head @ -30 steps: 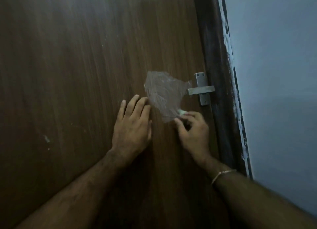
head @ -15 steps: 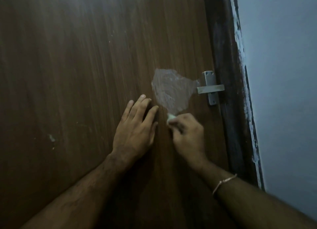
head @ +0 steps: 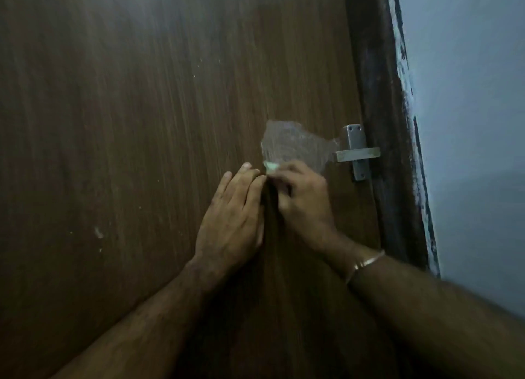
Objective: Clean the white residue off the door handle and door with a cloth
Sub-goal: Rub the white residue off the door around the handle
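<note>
Two hands (head: pixel 305 202) against door (head: pixel 142 123)

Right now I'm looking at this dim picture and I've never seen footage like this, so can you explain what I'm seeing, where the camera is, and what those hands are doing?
There is no machine here. A person wears a camera on the head, so you look forward and down along both bare arms. The brown surface is a wooden door, upright. The left hand lies flat against it. The right hand, with a bracelet on its wrist, pinches a small pale cloth against the door at the lower edge of a whitish residue patch. Right of the patch is a metal door handle, then the dark door frame and a pale wall.
</note>
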{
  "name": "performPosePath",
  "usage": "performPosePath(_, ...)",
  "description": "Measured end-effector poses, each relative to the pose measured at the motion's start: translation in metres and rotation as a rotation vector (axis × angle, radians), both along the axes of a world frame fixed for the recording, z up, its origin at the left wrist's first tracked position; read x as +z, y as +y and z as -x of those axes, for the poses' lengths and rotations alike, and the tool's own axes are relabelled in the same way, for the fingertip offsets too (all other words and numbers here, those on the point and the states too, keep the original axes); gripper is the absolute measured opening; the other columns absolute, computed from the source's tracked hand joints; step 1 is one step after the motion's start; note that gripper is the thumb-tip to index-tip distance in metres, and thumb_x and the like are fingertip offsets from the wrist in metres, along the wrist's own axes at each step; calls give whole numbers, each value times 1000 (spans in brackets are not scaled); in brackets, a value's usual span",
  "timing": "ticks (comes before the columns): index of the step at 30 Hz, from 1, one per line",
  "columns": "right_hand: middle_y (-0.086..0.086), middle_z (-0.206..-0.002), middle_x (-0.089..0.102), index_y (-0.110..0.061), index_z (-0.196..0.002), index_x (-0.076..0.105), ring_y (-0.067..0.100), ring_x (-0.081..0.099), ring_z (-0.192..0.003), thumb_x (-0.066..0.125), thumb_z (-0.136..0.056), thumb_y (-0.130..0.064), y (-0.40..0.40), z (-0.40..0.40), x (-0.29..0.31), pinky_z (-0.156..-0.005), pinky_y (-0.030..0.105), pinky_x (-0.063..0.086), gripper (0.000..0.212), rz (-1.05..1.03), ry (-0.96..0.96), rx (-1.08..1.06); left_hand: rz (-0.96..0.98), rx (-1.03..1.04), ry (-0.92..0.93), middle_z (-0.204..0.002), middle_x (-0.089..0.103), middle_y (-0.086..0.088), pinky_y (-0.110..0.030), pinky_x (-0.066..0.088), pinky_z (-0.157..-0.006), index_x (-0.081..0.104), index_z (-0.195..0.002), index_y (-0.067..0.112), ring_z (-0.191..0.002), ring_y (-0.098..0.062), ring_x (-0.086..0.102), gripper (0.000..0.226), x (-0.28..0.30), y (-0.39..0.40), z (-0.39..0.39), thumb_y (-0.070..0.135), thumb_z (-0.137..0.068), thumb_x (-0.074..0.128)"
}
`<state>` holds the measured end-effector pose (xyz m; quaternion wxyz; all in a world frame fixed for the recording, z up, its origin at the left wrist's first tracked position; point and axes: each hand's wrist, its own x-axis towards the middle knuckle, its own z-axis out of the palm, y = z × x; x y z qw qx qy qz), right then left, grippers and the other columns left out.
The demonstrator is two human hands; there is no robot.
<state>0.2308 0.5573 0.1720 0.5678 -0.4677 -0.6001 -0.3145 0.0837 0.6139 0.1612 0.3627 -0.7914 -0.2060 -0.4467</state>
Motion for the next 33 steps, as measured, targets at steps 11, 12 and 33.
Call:
performPosePath(11,10,-119,61,-10,-115,67,21,57,-105,52,-90,-20,-16,-5,0,-90,36,52,30,122,-284,-147,55,-67,-30,-149,41,-16,-46,22,-120,38,-141,6,-146,-28,29,53,-1,-2,2,24,-94,56)
performPosePath(12,8,-119,60,-11,-114,67,19,56,-106,54,-92,-17,-11,-2,26,-91,33,52,26,86,-241,-160,49,-60,-31,-149,42,-16,-46,23,-120,38,-140,7,-146,-28,30,53,-1,-1,2,25,-93,55)
performPosePath(33,8,-117,61,-15,-119,63,21,58,-104,57,-91,-19,-9,-14,3,-88,37,54,29,98,-284,-268,-19,46,-27,-148,43,-16,-45,26,-119,49,-136,5,-144,-28,32,50,-1,1,-1,30,-93,52)
